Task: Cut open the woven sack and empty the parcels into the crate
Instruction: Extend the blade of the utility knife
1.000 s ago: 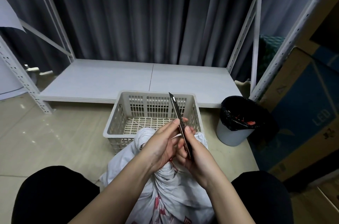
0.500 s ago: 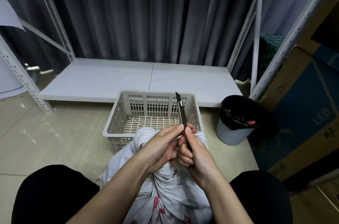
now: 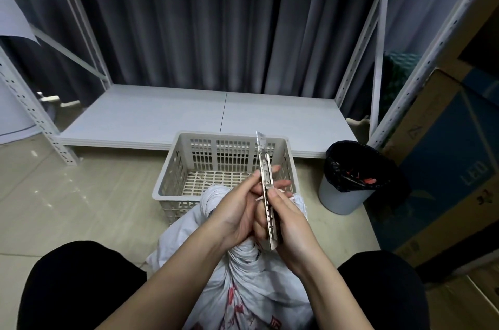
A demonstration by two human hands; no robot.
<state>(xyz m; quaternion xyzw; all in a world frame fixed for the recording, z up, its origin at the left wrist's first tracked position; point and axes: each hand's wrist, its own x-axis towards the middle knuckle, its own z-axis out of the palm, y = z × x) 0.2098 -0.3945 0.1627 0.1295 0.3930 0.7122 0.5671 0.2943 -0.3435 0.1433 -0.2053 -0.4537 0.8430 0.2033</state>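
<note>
A slim metal utility knife [image 3: 266,194] was gripped upright by both hands [image 3: 237,210] [image 3: 290,219], above the tied white woven sack [image 3: 243,275]; the blade should be angled away from fingers.

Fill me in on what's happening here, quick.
A person sits on the floor with a tied white woven sack between their knees. Both hands hold a utility knife upright above it: the right hand grips the handle with its thumb at the slider, and the left hand steadies it. The blade tip is out. The sack is uncut and the plastic crate just beyond it holds no parcels. A lined bin stands to the right.
</note>
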